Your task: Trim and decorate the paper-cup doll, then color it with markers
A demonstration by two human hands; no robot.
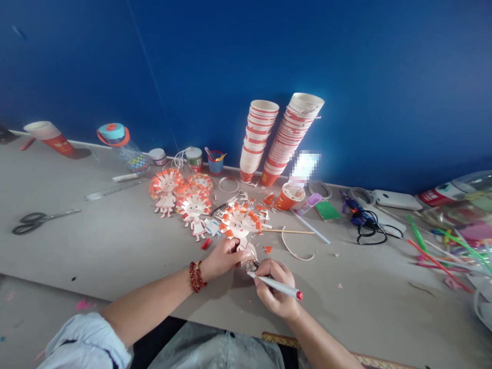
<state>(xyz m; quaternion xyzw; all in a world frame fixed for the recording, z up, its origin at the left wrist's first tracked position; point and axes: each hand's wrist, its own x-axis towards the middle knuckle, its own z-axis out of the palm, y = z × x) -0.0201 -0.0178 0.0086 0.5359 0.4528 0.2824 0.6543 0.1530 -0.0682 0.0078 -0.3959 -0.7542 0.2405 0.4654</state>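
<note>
A paper-cup doll (241, 225) with an orange-and-white fringed head and a white dress drawn with red lines lies on the table in front of me. My left hand (225, 260) is closed on its body, thumb on top. In my right hand (277, 291) I grip a white marker (282, 288) with a red end, its tip at the doll's lower part. Whether the tip touches the paper I cannot tell. A small red cap (206, 243) lies left of the doll. Further left are several similar finished-looking dolls (194, 205), partly overlapping.
Orange and white paper scraps surround the doll. Behind stand two tall stacks of paper cups (258, 138) and a cup of scraps (291, 196). Scissors (36, 221) and a water bottle (125, 148) are at left. A blue glue gun (361, 215) and colourful straws (438, 256) lie at right.
</note>
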